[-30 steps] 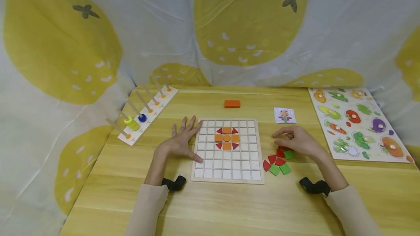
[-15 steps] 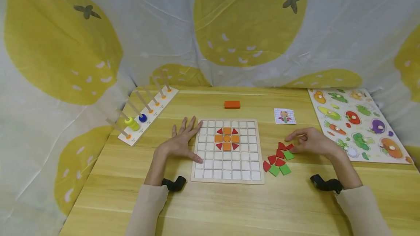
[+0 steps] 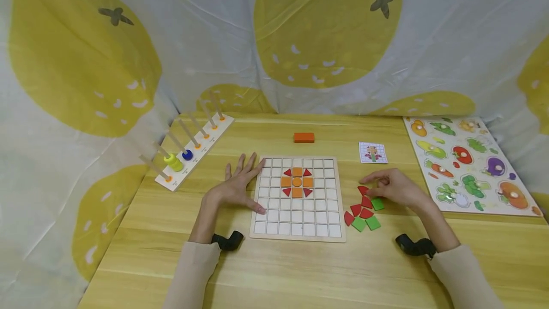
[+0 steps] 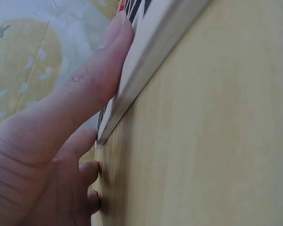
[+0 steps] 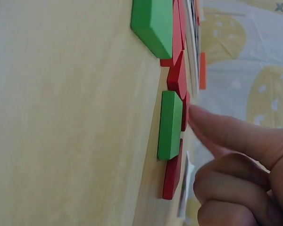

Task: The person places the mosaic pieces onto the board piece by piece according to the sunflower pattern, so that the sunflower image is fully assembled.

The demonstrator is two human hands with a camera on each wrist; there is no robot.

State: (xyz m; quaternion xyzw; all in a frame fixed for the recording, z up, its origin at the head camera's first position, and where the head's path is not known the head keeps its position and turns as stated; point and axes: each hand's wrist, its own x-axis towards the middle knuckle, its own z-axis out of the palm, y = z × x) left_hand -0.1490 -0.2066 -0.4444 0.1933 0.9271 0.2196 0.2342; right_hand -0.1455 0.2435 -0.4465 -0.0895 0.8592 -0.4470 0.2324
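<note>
My left hand [image 3: 233, 187] rests spread at the left edge of the wooden grid board [image 3: 340, 223], thumb on its rim. In the left wrist view, the thumb [image 4: 96, 68] presses on that edge. Orange pieces and red triangles form a pattern around an orange disc [image 3: 297, 182] on the board. My right hand [image 3: 394, 187] is at the loose pieces on the board's right, its thumb and index finger pinching a red quarter-circle piece [image 3: 362, 190]. Its other fingers are curled in the right wrist view. Nearby lie more red pieces [image 3: 355, 210] and green squares [image 3: 373, 222].
A small printed pattern card [image 3: 372, 152] lies beyond the right hand. An orange block [image 3: 304, 138] sits behind the board. At the left is a peg stand [image 3: 173, 182] with yellow and blue rings. A vegetable knob puzzle [image 3: 467, 166] lies at the right.
My right hand went right, uncovering the upper red pieces, then came back left over them. The red quarter-circle piece has shifted slightly left. My left hand stays put.
</note>
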